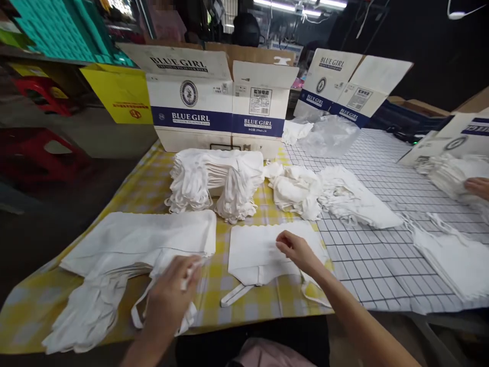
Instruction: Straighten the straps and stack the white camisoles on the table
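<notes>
My left hand (pixel 173 290) is closed with a bit of white strap or cloth showing between its fingers; motion blurs it slightly. It is over the right end of a stack of white cloth pieces (pixel 153 232), whose long straps hang toward the table's front edge. A single white cloth piece (pixel 248 250) lies flat in front of me, one strap loop (pixel 237 295) pointing toward me and another near my right forearm. Above that piece, my right hand (pixel 296 250) has its fingers curled together, with nothing visible in them.
Behind stand a thick pile of folded white pieces (pixel 217 171) and a crumpled white heap (pixel 294 188). Open cartons (pixel 191 97) line the back. More white pieces (pixel 451 255) lie on the grid cloth at right, where another person's hand (pixel 477 187) touches a pile.
</notes>
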Motion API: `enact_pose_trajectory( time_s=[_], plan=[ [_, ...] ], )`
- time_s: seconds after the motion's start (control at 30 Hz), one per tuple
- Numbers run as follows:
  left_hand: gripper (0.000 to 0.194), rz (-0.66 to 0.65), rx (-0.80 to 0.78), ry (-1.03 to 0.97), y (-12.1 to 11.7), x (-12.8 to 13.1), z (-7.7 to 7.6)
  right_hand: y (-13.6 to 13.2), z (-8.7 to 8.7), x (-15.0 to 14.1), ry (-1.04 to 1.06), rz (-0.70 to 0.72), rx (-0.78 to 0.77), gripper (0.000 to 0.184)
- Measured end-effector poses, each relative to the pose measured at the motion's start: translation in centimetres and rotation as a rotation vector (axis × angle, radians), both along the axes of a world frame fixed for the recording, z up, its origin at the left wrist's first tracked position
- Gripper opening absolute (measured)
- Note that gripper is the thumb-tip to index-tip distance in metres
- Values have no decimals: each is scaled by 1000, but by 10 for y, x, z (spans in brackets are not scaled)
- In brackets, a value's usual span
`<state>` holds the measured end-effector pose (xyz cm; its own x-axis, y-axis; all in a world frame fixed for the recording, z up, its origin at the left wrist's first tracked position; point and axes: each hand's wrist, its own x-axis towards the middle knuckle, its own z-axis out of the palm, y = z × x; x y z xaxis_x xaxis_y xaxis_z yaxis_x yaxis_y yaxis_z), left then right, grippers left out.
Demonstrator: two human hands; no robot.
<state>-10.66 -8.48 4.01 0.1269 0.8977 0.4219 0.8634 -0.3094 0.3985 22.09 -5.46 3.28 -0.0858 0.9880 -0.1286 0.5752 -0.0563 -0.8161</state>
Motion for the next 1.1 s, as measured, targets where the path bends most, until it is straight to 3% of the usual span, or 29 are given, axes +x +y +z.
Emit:
enact_pose_trajectory(
  time_s=[0.07,0.13,0.2,0.3,0.43,0.53,0.67,0.83,0.9,1.0,1.1],
  plan=[
    [11,-176,-158,-12,-22,41,-28,-22,-4,38,-67,-102,-33,17],
    [11,-216,-267,2,-36,68,-51,-44,-9,67,-145,-175,-57,19],
    [12,-208,-317,29,-45,80,-65,-66,-16,82,-207,-199,-74,20],
    [9,-205,-343,44,-50,75,-76,-95,-27,82,-256,-149,-93,18],
    [11,-226,-379,65,-50,59,-76,-116,-38,60,-358,-93,-40,9],
    [14,-241,-431,50,-52,59,-65,-119,-38,50,-372,-61,-17,7],
    [16,-390,-640,-64,-63,66,-42,-119,-19,59,-145,-2,-93,13],
    [21,-524,-797,-162,-72,64,-29,-122,6,87,148,117,-387,25],
    [15,-489,-780,-116,-70,66,-32,-121,2,94,62,49,-375,24],
    [18,-371,-634,-43,-62,82,-40,-115,-13,90,-161,-160,-206,13],
    [30,-308,-457,48,-57,108,-52,-107,-25,72,-308,-221,-54,23]
  ],
)
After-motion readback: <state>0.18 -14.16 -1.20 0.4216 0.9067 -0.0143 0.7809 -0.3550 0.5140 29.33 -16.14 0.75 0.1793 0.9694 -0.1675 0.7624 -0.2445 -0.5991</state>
